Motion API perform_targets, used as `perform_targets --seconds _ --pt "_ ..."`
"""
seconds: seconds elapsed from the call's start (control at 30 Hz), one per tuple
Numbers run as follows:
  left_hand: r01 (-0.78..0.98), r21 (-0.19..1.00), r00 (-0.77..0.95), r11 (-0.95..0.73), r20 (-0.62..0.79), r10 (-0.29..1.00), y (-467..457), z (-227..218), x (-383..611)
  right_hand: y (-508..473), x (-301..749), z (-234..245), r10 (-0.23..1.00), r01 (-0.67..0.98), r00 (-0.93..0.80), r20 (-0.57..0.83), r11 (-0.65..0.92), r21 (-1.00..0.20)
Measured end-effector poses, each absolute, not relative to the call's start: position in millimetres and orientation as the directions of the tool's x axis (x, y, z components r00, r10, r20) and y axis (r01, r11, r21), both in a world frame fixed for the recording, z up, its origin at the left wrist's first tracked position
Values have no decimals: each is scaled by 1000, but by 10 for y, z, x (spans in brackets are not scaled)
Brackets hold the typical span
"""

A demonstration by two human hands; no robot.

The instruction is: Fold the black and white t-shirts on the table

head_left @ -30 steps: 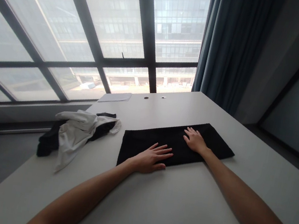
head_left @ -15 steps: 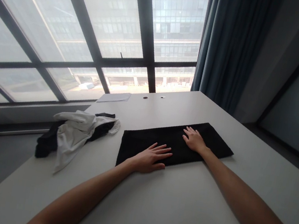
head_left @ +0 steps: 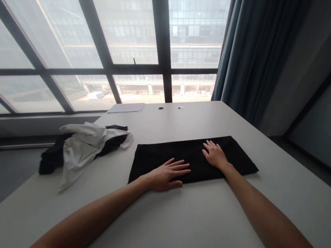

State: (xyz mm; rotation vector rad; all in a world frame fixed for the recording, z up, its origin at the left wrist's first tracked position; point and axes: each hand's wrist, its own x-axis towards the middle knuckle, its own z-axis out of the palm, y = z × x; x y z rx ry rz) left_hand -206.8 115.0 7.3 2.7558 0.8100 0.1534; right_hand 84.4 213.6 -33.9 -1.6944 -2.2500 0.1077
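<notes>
A black piece of cloth (head_left: 154,155), folded into a long flat rectangle, lies on the white table (head_left: 193,227). I cannot tell what kind of garment or fabric it is. My left hand (head_left: 167,175) rests flat near its front edge, left of the middle, with the fingers spread and pointing right. Farther right and back, my right hand (head_left: 214,154) lies flat on the same cloth, its fingers apart. Neither hand grips anything. The cloth's right end extends beyond my right hand and looks smooth.
A crumpled heap of white cloth (head_left: 83,145) and black cloth (head_left: 51,156) hangs partly over the table's left edge. Papers (head_left: 126,107) lie at the far left corner. Two small round fittings, one a dark hole (head_left: 161,108), sit near the far edge. Behind stand windows and a blue curtain (head_left: 248,49).
</notes>
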Motion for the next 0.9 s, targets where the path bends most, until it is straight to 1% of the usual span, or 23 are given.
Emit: perform_targets --seconds 0.37,0.9 --pt "510 274 841 -816 43 540 1163 60 -2067 2137 839 -344 945 923 -242 218 294 -249" --pt "519 272 838 -810 25 545 1156 63 -2063 2150 841 -353 947 924 -243 213 292 -245"
